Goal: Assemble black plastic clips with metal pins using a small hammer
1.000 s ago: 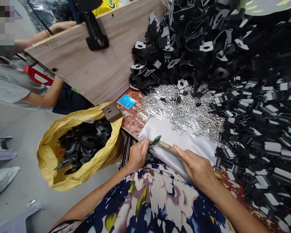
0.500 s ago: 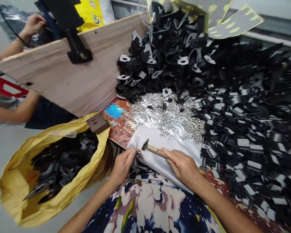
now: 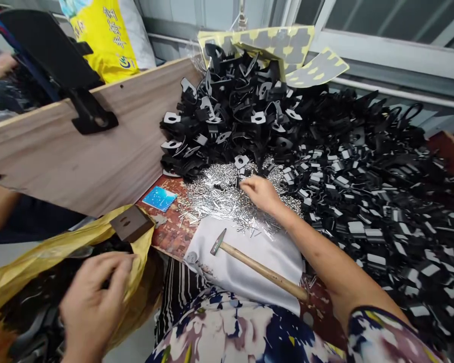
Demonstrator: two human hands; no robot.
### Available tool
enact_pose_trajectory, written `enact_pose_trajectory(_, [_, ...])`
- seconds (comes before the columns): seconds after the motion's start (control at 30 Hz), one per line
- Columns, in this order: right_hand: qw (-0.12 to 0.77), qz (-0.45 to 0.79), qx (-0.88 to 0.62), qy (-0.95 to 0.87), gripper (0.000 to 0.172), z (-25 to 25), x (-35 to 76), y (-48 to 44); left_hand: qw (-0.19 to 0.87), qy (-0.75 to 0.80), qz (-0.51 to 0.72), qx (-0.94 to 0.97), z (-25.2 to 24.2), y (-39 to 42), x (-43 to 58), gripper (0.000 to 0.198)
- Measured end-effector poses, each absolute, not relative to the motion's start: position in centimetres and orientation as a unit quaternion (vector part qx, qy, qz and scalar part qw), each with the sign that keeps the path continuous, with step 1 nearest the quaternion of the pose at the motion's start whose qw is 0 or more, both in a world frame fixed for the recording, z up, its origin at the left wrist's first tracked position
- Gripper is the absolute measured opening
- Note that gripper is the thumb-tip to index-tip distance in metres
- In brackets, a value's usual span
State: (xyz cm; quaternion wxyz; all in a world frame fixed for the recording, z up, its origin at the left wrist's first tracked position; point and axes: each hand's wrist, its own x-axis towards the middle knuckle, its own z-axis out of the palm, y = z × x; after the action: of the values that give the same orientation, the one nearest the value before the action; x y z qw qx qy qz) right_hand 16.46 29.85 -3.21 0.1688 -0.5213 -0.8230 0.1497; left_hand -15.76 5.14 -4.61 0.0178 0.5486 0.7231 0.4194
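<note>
My right hand (image 3: pixel 261 192) reaches into a heap of small metal pins (image 3: pixel 227 204). Its thumb and fingers are pinched together beside a small black part in the heap; what they hold, if anything, is hidden. Over the yellow bag (image 3: pixel 60 247) hovers my left hand (image 3: pixel 94 297), slightly blurred, its fingers loosely curled and apart from the thumb, with nothing visible in it. Black plastic parts (image 3: pixel 34 322) fill the bag below. A hammer (image 3: pixel 257 269) with a wooden handle lies untouched on a grey cloth (image 3: pixel 227 277); a round metal disc (image 3: pixel 191 257) sits at the cloth's left edge.
Black plastic clips (image 3: pixel 230 116) are piled behind the pins, and more black pieces (image 3: pixel 363 222) spread to the right. A wooden board (image 3: pixel 128 136) stands at left, near a blue booklet (image 3: pixel 159 198) and a brown block (image 3: pixel 131 225). Another person's hand (image 3: pixel 0 65) shows beyond the board.
My right hand has let go of the hammer and moved forward to the pins. The left hand has left the cloth's edge for the bag at left. The view has shifted.
</note>
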Motion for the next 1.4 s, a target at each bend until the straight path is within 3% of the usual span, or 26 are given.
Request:
enact_pose_trajectory(0.17, [0.143, 0.087, -0.585, -0.794, 0.044, -3.3, 11.7, 39.1, 0.222, 0.638, 0.413, 0.611, -6.0, 7.2, -10.5, 0.019])
enact_pose_trajectory(0.3, [0.118, 0.071, -0.593, -0.793, 0.028, -3.0, 12.5, 41.0, 0.346, 0.612, 0.410, 0.581, -6.7, 7.8, -9.2, 0.027])
enact_pose_trajectory(0.4, [0.143, 0.047, -0.568, -0.809, 0.033, -2.2, 14.8, 38.8, 0.464, 0.586, 0.445, 0.493, -7.0, 8.7, -8.4, 0.030])
enact_pose_trajectory(0.47, [0.186, 0.020, -0.505, -0.843, 0.035, -2.1, 15.8, 35.2, 0.553, 0.548, 0.488, 0.394, -6.7, 9.6, -7.5, 0.031])
enact_pose_trajectory(0.57, [0.270, -0.012, -0.295, -0.916, 0.030, -3.2, 16.2, 27.4, 0.676, 0.454, 0.520, 0.259, -5.9, 11.2, -6.0, 0.058])
enact_pose_trajectory(0.63, [0.278, 0.014, -0.209, -0.937, 0.023, -4.1, 16.0, 22.5, 0.720, 0.411, 0.514, 0.220, -5.6, 11.8, -5.2, 0.056])
enact_pose_trajectory(0.7, [0.238, 0.091, -0.199, -0.946, 0.023, -4.4, 15.9, 19.5, 0.732, 0.404, 0.505, 0.215, -5.7, 11.9, -4.7, 0.037])
enact_pose_trajectory(0.8, [0.196, 0.172, -0.235, -0.936, 0.028, -4.0, 15.9, 19.9, 0.728, 0.418, 0.503, 0.205, -6.5, 11.4, -4.6, 0.032])
enact_pose_trajectory(0.9, [0.201, 0.161, -0.350, -0.901, 0.034, -3.5, 15.5, 24.8, 0.717, 0.432, 0.518, 0.177, -7.1, 10.5, -4.9, 0.030])
enact_pose_trajectory(1.0, [0.190, 0.123, -0.492, -0.841, 0.030, -3.8, 14.1, 29.8, 0.718, 0.439, 0.516, 0.158, -7.0, 9.8, -5.0, 0.035])
enact_pose_trajectory(1.13, [0.170, 0.109, -0.570, -0.797, 0.021, -4.2, 13.2, 32.7, 0.730, 0.437, 0.504, 0.149, -6.3, 8.9, -5.3, 0.037])
enact_pose_trajectory(1.2, [0.177, 0.107, -0.588, -0.782, 0.015, -4.0, 14.3, 32.5, 0.731, 0.435, 0.503, 0.151, -6.1, 8.6, -5.6, 0.036])
enact_pose_trajectory(1.33, [0.230, 0.113, -0.584, -0.770, 0.041, -3.5, 19.0, 28.8, 0.747, 0.408, 0.498, 0.167, -6.2, 8.3, -6.0, 0.025])
enact_pose_trajectory(1.4, [0.266, 0.150, -0.539, -0.785, 0.039, -3.9, 21.5, 25.2, 0.750, 0.395, 0.496, 0.188, -6.4, 8.3, -6.1, 0.021])
